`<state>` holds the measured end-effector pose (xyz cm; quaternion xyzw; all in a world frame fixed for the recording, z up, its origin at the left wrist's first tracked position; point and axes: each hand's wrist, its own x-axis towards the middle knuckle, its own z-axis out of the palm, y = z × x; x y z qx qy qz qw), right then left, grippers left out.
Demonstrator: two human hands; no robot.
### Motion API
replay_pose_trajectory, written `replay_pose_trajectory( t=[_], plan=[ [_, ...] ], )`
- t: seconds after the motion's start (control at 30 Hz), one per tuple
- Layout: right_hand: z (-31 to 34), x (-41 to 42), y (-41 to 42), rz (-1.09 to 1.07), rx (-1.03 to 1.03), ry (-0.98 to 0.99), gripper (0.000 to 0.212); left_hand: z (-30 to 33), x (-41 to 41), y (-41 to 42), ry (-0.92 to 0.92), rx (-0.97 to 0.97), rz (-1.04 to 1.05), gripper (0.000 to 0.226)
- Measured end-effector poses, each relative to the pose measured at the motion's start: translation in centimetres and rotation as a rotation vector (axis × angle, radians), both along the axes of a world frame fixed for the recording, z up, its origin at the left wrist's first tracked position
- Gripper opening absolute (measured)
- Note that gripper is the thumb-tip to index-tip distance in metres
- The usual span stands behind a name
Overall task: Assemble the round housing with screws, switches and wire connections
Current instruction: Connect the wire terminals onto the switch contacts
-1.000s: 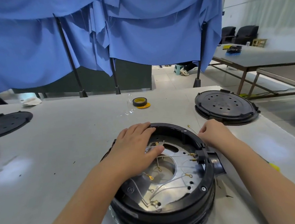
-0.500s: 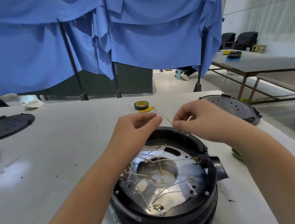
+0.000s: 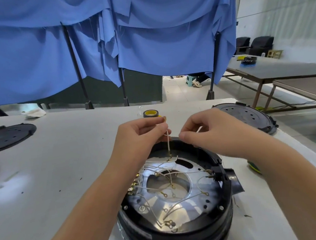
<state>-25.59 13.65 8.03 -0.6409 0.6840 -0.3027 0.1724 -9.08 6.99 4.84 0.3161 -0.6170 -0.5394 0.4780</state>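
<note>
The round black housing [image 3: 190, 232] sits at the near edge of the white table, open side up, with a shiny metal plate [image 3: 181, 207] inside. Several thin white wires with brass ring terminals [image 3: 165, 195] lie loose across the plate. Above the housing's far rim, my left hand [image 3: 136, 140] pinches one white wire [image 3: 168, 143] that hangs down into the housing, its brass end sticking out by my fingertips. My right hand [image 3: 209, 132] pinches a white wire too, just right of the left hand.
A roll of yellow-cored tape [image 3: 150, 113] stands on the table beyond my hands. One black round lid [image 3: 247, 116] lies at the right, another [image 3: 7, 136] at the far left. A yellow-green tool [image 3: 254, 167] peeks out under my right forearm. Blue curtains hang behind the table [image 3: 62, 165].
Both hands left the housing and rose above its far rim. They now hold a white wire lifted out of the housing, pulled a little tighter than half a second ago.
</note>
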Motion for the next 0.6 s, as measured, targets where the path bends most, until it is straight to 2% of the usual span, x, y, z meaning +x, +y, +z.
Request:
replay_pose_trajectory(
  t=[0.2, 0.4, 0.6],
  plan=[
    [-2.1, -1.8, 0.0, -0.1, -0.036, -0.104, 0.012, -0.5, -0.4, 0.5, -0.258, -0.164, -0.101, 0.021],
    [-6.7, -2.6, 0.8, -0.228, -0.205, -0.193, 0.023, -2.0, -1.6, 2.1, -0.654, -0.408, -0.293, 0.023],
    [-9.0, -2.6, 1.6, -0.232, -0.23, -0.392, 0.027, -2.5, -2.9, 2.3, -0.8, -0.466, -0.348, 0.024]
  ],
)
